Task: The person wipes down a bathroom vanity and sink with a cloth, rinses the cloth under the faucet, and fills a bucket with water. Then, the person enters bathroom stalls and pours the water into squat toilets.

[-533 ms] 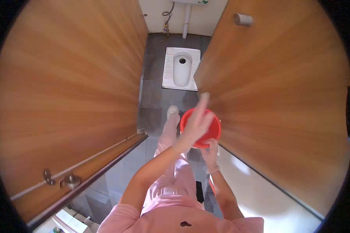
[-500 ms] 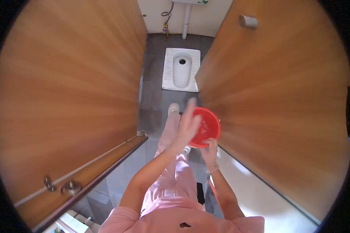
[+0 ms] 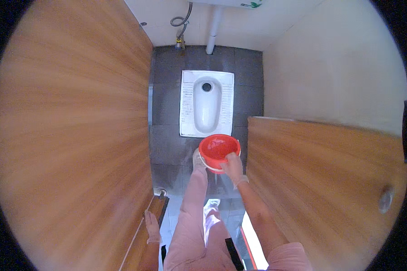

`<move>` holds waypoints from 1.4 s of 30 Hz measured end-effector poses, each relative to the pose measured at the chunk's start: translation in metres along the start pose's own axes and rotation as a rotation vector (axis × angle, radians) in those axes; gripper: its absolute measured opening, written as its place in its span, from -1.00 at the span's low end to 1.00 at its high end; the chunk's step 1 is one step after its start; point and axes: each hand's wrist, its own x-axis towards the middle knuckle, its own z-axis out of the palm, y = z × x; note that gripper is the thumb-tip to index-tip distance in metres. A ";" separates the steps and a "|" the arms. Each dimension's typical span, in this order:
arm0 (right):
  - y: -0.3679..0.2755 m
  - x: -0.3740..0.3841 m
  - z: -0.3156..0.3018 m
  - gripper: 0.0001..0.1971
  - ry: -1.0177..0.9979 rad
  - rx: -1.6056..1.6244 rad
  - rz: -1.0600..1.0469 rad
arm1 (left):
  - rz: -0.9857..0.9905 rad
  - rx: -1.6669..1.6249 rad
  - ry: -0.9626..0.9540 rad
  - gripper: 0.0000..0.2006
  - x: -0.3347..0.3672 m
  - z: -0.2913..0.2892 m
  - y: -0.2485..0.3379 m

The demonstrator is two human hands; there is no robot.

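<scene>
My right hand [image 3: 232,166], in a thin clear glove, grips the near rim of a red bucket [image 3: 207,156]. The bucket hangs just in front of my forward foot and near the front edge of a white squat toilet [image 3: 206,119]. It is tilted so its inside shows; a wet sheen lies in it, but how much water it holds I cannot tell. A pale handle droops down its near side. My left hand [image 3: 152,227], also gloved, rests with fingers stretched out by the edge of the wooden panel [image 3: 77,135] at left.
A wooden door [image 3: 321,158] stands at right, with a round metal knob [image 3: 386,199]. At the back wall are a white downpipe [image 3: 214,29] and a grey hose [image 3: 181,21] with a yellow fitting. Dark grey tiles [image 3: 167,144] cover the cubicle floor.
I have stepped forward and the toilet appears closer. The right door has swung further open, uncovering the side wall. My left hand has left the bucket's area and moved to the left panel.
</scene>
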 end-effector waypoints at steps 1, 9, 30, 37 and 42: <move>-0.008 0.029 0.008 -0.74 -0.018 0.017 0.000 | -0.041 0.051 0.018 -0.48 0.003 -0.013 0.005; -0.003 0.207 0.018 -0.62 -0.400 -0.046 0.297 | 0.047 0.047 -0.165 -0.52 0.043 -0.038 -0.106; 0.056 0.212 -0.025 -0.45 -0.536 0.467 0.209 | -0.118 -0.179 -0.086 -0.48 0.022 0.020 -0.039; 0.012 0.025 -0.058 -0.68 0.083 0.047 0.040 | -0.130 -0.369 -0.077 -0.51 -0.002 0.059 -0.156; 0.007 -0.124 -0.023 -0.67 0.279 0.158 -0.070 | 0.032 -0.807 -0.170 -0.46 -0.030 0.044 -0.394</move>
